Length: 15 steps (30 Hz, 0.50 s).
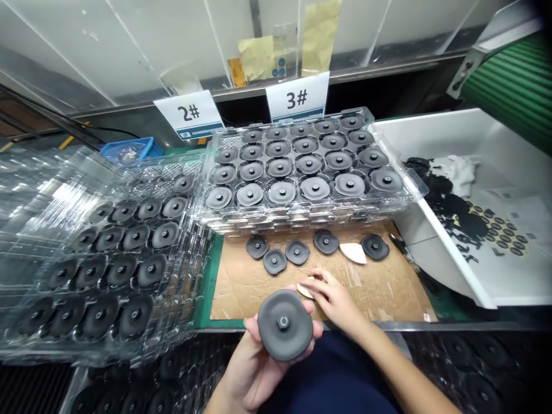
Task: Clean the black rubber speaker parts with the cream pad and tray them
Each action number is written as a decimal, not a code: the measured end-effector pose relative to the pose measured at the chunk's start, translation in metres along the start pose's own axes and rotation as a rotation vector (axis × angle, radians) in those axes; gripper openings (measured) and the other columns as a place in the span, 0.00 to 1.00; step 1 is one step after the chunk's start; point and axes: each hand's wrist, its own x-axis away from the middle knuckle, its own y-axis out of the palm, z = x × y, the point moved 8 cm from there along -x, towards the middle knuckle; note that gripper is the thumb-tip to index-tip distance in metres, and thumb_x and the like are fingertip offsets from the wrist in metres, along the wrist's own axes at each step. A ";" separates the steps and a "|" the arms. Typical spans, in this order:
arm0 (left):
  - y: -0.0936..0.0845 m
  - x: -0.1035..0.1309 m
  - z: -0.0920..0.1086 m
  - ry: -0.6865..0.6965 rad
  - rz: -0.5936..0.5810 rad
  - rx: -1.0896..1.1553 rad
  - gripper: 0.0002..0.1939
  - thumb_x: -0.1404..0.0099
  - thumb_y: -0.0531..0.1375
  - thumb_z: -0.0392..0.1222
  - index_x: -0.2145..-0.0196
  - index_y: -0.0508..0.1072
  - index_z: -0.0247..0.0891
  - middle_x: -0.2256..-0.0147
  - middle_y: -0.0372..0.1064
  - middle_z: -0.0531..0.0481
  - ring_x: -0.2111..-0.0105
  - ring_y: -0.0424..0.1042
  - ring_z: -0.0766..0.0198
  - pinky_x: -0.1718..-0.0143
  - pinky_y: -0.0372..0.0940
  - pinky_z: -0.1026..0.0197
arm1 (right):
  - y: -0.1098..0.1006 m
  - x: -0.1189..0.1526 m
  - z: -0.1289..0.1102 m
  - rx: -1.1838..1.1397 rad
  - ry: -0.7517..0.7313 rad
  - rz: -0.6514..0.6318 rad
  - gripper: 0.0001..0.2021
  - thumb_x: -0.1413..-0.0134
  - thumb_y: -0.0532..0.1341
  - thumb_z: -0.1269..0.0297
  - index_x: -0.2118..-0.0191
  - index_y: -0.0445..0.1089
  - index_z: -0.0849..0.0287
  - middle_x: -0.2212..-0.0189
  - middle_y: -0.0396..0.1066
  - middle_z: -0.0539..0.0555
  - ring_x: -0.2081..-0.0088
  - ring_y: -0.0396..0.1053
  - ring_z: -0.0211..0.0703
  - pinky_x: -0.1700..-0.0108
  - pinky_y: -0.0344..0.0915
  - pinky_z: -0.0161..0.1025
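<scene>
My left hand [259, 362] grips a dark grey rounded disc [285, 339] by its edges, its face with a small raised centre stud turned up toward me. My right hand [330, 296] pinches a small white pad [305, 287] just beyond the disc's far edge; whether the pad touches the disc I cannot tell. On the cardboard sheet [241, 296] behind my hands lie several similar discs, among them a loose disc [297, 252]. Between two of them rests a white wedge-shaped pad [353, 253].
Stacked clear trays [302, 215] of discs stand at the back, with more filled trays [172, 276] at left. To the right is a white bin [457, 253] with black scraps and ring-shaped pieces. A green ribbed hose [513, 86] hangs above it. Signs 2# [190, 115] and 3# [297, 99] stand behind.
</scene>
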 end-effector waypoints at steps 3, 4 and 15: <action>0.005 -0.003 -0.002 -0.017 -0.057 -0.019 0.26 0.42 0.50 0.59 0.54 0.72 0.41 0.56 0.73 0.47 0.57 0.72 0.55 0.57 0.66 0.60 | 0.000 0.009 -0.002 -0.021 0.012 0.022 0.14 0.42 0.50 0.72 0.56 0.70 0.57 0.57 0.67 0.57 0.54 0.66 0.44 0.52 0.64 0.44; 0.006 -0.004 -0.001 -0.006 -0.062 -0.043 0.27 0.40 0.47 0.59 0.52 0.70 0.43 0.56 0.72 0.47 0.58 0.72 0.55 0.58 0.67 0.60 | -0.003 0.010 -0.007 -0.031 0.006 0.017 0.14 0.41 0.49 0.71 0.56 0.69 0.56 0.59 0.69 0.55 0.55 0.67 0.42 0.53 0.65 0.42; 0.043 -0.010 0.025 0.730 -0.112 -1.522 0.57 0.50 0.64 0.29 0.40 0.25 0.51 0.48 0.61 0.41 0.48 0.61 0.55 0.47 0.55 0.47 | -0.039 0.042 -0.031 0.016 -0.071 0.205 0.23 0.43 0.53 0.72 0.42 0.53 0.54 0.62 0.69 0.54 0.72 0.65 0.36 0.68 0.65 0.35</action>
